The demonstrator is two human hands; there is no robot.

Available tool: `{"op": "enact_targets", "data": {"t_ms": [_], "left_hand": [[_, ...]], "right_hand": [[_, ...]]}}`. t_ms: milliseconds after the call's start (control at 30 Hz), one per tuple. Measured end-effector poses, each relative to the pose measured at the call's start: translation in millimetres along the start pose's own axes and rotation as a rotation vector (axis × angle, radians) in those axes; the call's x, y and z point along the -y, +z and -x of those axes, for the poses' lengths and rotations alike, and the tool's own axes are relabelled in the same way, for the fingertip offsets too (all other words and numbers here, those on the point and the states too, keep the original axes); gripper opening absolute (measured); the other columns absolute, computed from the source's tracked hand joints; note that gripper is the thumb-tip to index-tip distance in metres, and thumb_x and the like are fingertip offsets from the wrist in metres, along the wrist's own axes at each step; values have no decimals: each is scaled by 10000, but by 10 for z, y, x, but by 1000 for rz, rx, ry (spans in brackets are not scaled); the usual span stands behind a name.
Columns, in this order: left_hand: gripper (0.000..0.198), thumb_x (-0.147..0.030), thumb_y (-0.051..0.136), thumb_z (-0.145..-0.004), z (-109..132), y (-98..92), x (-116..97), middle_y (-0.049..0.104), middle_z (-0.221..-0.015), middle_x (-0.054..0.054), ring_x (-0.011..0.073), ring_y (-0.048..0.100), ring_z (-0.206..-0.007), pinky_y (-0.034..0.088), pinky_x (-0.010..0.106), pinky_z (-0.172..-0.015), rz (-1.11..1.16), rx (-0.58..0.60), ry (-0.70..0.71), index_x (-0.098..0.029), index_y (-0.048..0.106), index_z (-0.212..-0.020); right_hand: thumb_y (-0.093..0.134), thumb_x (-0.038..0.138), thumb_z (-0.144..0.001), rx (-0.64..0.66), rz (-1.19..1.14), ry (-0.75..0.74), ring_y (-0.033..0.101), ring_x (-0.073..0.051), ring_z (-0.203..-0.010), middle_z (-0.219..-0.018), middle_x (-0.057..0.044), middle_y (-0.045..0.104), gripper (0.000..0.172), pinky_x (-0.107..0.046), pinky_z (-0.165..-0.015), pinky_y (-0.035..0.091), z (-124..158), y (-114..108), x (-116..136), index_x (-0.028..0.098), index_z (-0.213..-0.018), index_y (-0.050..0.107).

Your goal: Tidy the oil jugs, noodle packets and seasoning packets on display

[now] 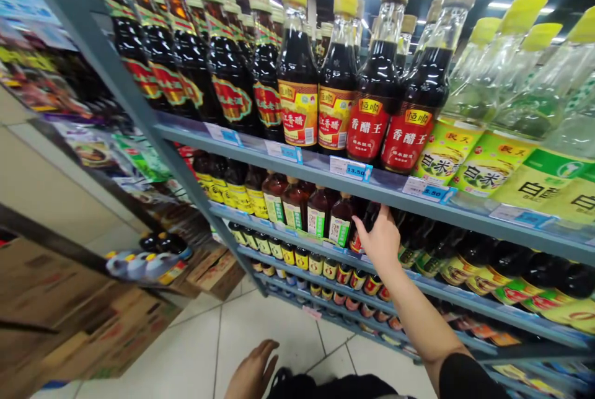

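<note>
My right hand (pixel 382 239) reaches into the second shelf, just under the top shelf's front edge. Its thumb and forefinger are spread apart in front of a dark bottle with a red label (pixel 357 241); the other fingers are mostly hidden, and I cannot tell whether the hand touches the bottle. Just left of it stand brown bottles with white and green labels (pixel 317 220). Low in the view, my left hand (pixel 255 367) hangs above the floor, holding nothing, fingers loosely stretched.
Dark vinegar bottles with red labels (pixel 367 126) and clear bottles with yellow-green labels (pixel 449 151) line the top shelf, above price tags (pixel 351 168). Lower shelves hold jars (pixel 330 267). Cardboard boxes (pixel 93 312) are stacked at left on the tiled floor (pixel 204 349).
</note>
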State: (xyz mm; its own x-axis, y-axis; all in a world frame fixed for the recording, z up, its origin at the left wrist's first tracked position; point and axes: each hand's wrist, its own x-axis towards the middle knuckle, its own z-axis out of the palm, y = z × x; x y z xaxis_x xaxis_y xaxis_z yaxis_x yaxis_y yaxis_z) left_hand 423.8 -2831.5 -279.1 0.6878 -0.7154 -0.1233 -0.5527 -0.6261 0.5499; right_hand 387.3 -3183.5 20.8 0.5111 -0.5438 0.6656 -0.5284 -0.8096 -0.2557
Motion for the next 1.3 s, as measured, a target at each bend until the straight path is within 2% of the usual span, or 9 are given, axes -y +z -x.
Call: {"op": "enact_targets", "data": {"t_ms": [200,400,567,733,833,1033,1133,1233,1300], "left_hand": [[413,-356,357,-979,205,-42,-9,683,-1241,118,242,679,-1118,542,392,-995,28,19,-81,-179,663,-1193],[390,-316,350,-975,236,-134,34,681,-1246,111,241,675,-1119,532,382,-997,21,40,-101,-194,658,-1182],[380,-294,336,-981,-21,-288,42,676,-1244,108,232,671,-1120,525,372,-986,20,111,-60,-196,649,-1173],[396,-264,342,-986,-405,-518,272,646,-1303,122,233,642,-1183,496,388,-1045,-34,177,33,-172,637,-1233],[381,-252,356,-989,-646,-755,496,654,-1287,110,226,647,-1174,505,379,-1037,-81,194,105,-189,646,-1226],[379,-214,372,-985,-1020,-1370,994,647,-1308,131,253,636,-1200,495,430,-1065,-151,181,203,-159,645,-1241],[371,-211,384,-988,-1117,-1655,1228,645,-1323,122,245,609,-1252,478,411,-1091,-179,187,230,-169,644,-1250],[364,-204,389,-989,-1149,-1904,1465,649,-1323,107,224,596,-1275,465,376,-1104,-209,200,227,-187,643,-1251],[359,-210,390,-988,-1138,-2045,1637,656,-1309,102,220,611,-1252,475,367,-1088,-218,206,223,-194,645,-1241]], "right_hand": [[476,684,-958,-57,27,118,708,-372,-866,-1155,-329,644,793,-397,-655,528,-71,203,63,-19,-1324,488],[494,702,-923,-129,-175,244,711,-364,-816,-965,-236,712,731,-425,-697,538,-52,271,16,45,-1243,480],[437,568,-981,-92,-201,187,720,-355,-890,-1038,-240,712,598,-415,-733,544,-11,247,46,62,-1299,461],[405,499,-998,35,-199,114,716,-353,-924,-1129,-224,702,559,-433,-775,554,-9,172,-3,96,-1385,433],[430,468,-996,77,-248,97,713,-331,-987,-1157,-202,700,554,-418,-831,563,-3,157,-41,125,-1430,397],[474,425,-985,3,-213,143,704,-298,-1030,-1229,-201,674,554,-410,-880,570,15,198,42,141,-1455,402],[485,428,-994,-115,-217,184,679,-279,-1121,-1307,-200,638,597,-428,-966,556,137,258,217,143,-1506,373],[568,423,-971,-427,-182,241,601,-289,-1264,-1419,-211,551,672,-440,-991,562,408,387,505,146,-1541,344],[644,357,-931,-653,-68,196,574,-315,-1293,-1409,-221,549,628,-467,-976,571,596,496,739,143,-1480,425]]}}
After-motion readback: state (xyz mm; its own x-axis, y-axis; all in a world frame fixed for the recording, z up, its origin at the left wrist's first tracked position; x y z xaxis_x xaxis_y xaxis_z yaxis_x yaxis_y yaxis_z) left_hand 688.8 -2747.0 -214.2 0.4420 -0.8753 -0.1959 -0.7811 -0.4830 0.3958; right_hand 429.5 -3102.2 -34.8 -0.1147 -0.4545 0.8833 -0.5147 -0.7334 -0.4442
